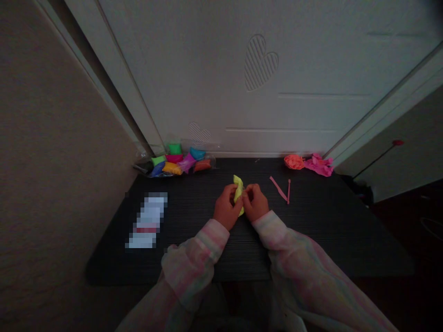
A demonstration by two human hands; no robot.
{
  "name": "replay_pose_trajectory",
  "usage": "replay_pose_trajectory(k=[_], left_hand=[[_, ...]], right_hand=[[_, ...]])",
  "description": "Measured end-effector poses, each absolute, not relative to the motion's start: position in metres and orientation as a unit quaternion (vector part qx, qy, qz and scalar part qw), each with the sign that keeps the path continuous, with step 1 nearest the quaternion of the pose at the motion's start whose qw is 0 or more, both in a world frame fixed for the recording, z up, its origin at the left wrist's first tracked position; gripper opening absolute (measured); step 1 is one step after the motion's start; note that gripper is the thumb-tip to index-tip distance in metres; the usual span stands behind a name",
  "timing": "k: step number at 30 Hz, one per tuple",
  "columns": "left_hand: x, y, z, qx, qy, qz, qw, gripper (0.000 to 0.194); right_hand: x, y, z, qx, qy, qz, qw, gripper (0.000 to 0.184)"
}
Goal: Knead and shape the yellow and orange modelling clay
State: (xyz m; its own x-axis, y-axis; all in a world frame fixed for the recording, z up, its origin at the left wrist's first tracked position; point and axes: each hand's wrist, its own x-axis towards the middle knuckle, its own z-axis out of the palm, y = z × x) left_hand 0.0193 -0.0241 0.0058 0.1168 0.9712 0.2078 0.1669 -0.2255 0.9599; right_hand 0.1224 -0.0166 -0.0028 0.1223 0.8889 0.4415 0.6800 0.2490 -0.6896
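A yellow piece of soft clay point(238, 190) stands between my two hands over the middle of the dark table point(311, 230). My left hand point(226, 207) has its fingers curled round the clay's left side. My right hand point(256, 203) pinches the clay's right side, fingers pressed together. Both arms wear pale striped sleeves. The lower part of the clay is hidden by my fingers.
A clear bag of coloured clay packets point(178, 161) lies at the table's back left. Two thin pink tools point(282, 188) lie right of my hands. An orange lump point(294, 161) and pink wrapper point(320, 165) sit back right. A blurred card point(147, 221) lies left. A white door stands behind.
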Motion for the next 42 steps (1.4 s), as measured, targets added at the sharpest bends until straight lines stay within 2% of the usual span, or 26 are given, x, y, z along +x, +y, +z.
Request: replay_pose_trajectory(k=[2,6,9,12,16,21,27,31,35,38,42], left_hand=[[0.020,-0.025,0.007,0.596,0.429,0.490,0.470,0.033],[0.021,-0.021,0.006,0.504,0.415,0.509,0.561,0.022],[0.020,-0.015,0.005,0.434,0.413,0.495,0.629,0.022],[0.018,-0.011,0.003,0.407,0.405,0.502,0.647,0.026],[0.014,-0.007,0.001,0.399,0.412,0.528,0.626,0.029],[0.009,-0.005,0.003,0.453,0.452,0.527,0.560,0.022],[0.006,-0.011,0.011,0.583,0.450,0.533,0.418,0.017],[0.007,-0.014,0.013,0.607,0.424,0.520,0.426,0.020],[0.006,-0.011,0.011,0.590,0.439,0.516,0.438,0.023],[0.004,-0.009,0.011,0.592,0.461,0.519,0.409,0.020],[0.000,-0.008,0.011,0.635,0.463,0.508,0.354,0.016]], right_hand=[[0.125,-0.013,-0.005,-0.599,-0.615,0.173,0.483,0.004],[0.127,-0.006,-0.011,-0.589,-0.539,0.259,0.544,0.008],[0.125,-0.005,-0.012,-0.563,-0.513,0.312,0.567,0.010],[0.124,-0.005,-0.009,-0.534,-0.487,0.381,0.576,0.010],[0.124,-0.006,-0.006,-0.484,-0.463,0.494,0.555,0.013],[0.125,-0.004,-0.010,-0.424,-0.428,0.584,0.544,0.020],[0.126,-0.005,-0.008,-0.450,-0.437,0.555,0.547,0.016],[0.127,-0.006,-0.005,-0.466,-0.454,0.520,0.553,0.016],[0.127,-0.008,-0.006,-0.441,-0.454,0.549,0.546,0.020],[0.124,-0.010,-0.006,-0.405,-0.474,0.575,0.530,0.026],[0.122,-0.013,-0.005,-0.428,-0.493,0.558,0.512,0.033]])
